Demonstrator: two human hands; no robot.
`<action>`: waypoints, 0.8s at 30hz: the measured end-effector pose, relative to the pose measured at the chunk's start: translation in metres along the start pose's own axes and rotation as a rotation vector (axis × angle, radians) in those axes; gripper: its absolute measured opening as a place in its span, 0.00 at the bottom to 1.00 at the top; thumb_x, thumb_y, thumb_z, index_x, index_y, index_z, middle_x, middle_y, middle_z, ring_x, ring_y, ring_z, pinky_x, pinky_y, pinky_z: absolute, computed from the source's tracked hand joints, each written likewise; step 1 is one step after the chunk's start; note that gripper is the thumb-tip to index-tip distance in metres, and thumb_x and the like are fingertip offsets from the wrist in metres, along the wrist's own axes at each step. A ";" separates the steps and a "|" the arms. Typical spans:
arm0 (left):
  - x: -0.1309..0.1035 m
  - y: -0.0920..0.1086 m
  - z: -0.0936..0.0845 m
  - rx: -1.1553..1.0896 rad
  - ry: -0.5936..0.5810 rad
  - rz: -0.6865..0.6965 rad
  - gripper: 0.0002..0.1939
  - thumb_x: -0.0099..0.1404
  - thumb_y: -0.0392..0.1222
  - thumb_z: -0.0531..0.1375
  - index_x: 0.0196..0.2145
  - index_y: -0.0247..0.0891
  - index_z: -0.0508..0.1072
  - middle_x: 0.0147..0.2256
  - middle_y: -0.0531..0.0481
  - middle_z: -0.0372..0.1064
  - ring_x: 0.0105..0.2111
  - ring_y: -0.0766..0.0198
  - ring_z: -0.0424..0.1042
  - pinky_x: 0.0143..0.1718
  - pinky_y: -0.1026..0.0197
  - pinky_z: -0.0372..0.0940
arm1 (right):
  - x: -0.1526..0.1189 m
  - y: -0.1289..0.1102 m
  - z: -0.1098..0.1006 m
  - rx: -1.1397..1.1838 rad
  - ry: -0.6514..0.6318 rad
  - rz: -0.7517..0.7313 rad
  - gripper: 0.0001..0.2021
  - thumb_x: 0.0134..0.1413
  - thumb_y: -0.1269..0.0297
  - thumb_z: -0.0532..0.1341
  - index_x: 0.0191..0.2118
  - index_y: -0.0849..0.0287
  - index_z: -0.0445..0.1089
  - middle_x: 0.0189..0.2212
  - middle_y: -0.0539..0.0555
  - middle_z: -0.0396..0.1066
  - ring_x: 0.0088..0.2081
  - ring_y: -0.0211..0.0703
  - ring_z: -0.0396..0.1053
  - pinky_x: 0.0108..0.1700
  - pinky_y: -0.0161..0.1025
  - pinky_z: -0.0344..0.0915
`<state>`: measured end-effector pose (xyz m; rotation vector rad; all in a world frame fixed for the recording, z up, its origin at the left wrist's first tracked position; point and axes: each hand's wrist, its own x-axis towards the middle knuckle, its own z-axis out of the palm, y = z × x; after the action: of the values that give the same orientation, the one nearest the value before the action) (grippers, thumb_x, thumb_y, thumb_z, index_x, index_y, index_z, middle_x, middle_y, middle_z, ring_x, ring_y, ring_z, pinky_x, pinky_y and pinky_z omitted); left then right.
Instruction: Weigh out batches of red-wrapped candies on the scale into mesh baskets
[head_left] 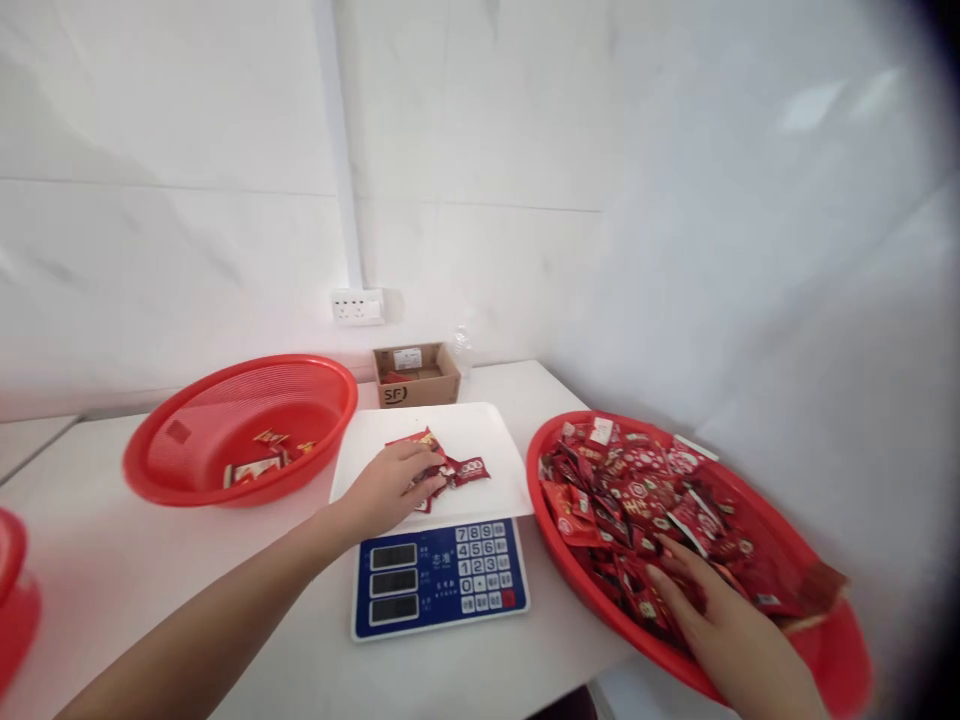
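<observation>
1. Wrapped packets (472, 468): on the scale's white tray (502, 430); overlapping, exact count unclear. More heaped in right basket (534, 470), uncountable; a few in left basket (142, 485).
2. Left hand (384, 490): fingers curled over tray packets; can't tell if pinching. Right hand (724, 620): thumb and forefinger spread at heap, no visible pinch.
3. Step looks like handling packets at both spots; picking one up would need fingertips closing on a wrapper.
4. Counts: one scale (442, 578), three red baskets (one cut off), one cardboard box (420, 393).

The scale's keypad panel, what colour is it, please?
The panel is blue, clearest in the head view.
</observation>
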<state>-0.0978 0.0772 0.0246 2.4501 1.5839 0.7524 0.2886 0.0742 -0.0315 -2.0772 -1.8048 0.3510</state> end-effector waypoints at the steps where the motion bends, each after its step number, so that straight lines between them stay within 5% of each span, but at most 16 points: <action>1: 0.006 0.004 0.002 -0.010 -0.004 0.049 0.14 0.67 0.47 0.51 0.44 0.39 0.71 0.43 0.46 0.71 0.44 0.59 0.68 0.47 0.56 0.62 | -0.003 -0.006 -0.004 0.010 -0.030 0.023 0.28 0.50 0.43 0.49 0.54 0.50 0.65 0.43 0.53 0.74 0.42 0.53 0.72 0.42 0.46 0.68; 7: 0.054 0.054 0.021 -0.038 -0.117 0.404 0.13 0.67 0.43 0.51 0.46 0.38 0.70 0.44 0.45 0.71 0.46 0.59 0.68 0.50 0.56 0.60 | -0.010 -0.017 -0.011 0.065 -0.037 0.055 0.28 0.52 0.44 0.48 0.55 0.48 0.63 0.41 0.52 0.75 0.44 0.53 0.71 0.40 0.46 0.66; 14: 0.128 0.111 0.082 0.101 -0.303 0.572 0.12 0.63 0.42 0.57 0.43 0.37 0.72 0.44 0.43 0.72 0.46 0.56 0.68 0.49 0.57 0.61 | -0.014 -0.018 -0.015 0.112 -0.021 0.014 0.26 0.53 0.45 0.48 0.54 0.49 0.65 0.40 0.51 0.75 0.43 0.51 0.71 0.38 0.44 0.66; 20: 0.155 0.128 0.127 0.301 -0.321 0.637 0.07 0.59 0.34 0.58 0.35 0.37 0.75 0.35 0.45 0.75 0.40 0.53 0.71 0.44 0.53 0.60 | -0.016 -0.021 -0.018 0.116 0.004 -0.008 0.24 0.53 0.46 0.48 0.52 0.48 0.66 0.39 0.50 0.76 0.42 0.49 0.72 0.37 0.42 0.67; 24: 0.156 0.123 0.122 0.269 -0.294 0.544 0.07 0.61 0.36 0.55 0.33 0.38 0.74 0.32 0.46 0.75 0.37 0.55 0.72 0.45 0.53 0.59 | -0.015 -0.018 -0.017 0.107 0.004 -0.014 0.24 0.53 0.45 0.48 0.51 0.47 0.66 0.40 0.49 0.76 0.42 0.49 0.72 0.38 0.43 0.68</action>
<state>0.1109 0.1800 0.0160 3.0585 0.9719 0.2129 0.2773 0.0592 -0.0095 -1.9910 -1.7576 0.4299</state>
